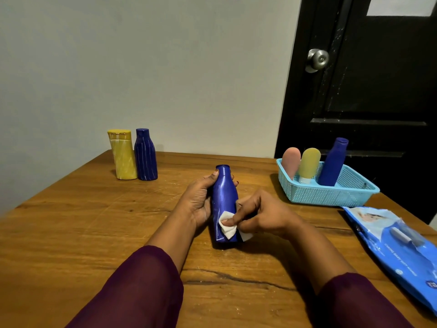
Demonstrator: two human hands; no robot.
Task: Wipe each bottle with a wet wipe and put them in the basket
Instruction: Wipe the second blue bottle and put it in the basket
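The bench [94,221] is scratched, cracked wood; the held blue bottle [223,197] glossy plastic; the basket [331,195] perforated plastic; the doorknob [318,59] brushed metal.

Head camera (wide-angle) looks forward-down, seemingly close.

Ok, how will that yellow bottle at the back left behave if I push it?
Probably tippy: the yellow bottle stands tall on a narrow base. Pushed right, it would likely knock the striped blue bottle close beside it. Looks like stiff plastic.
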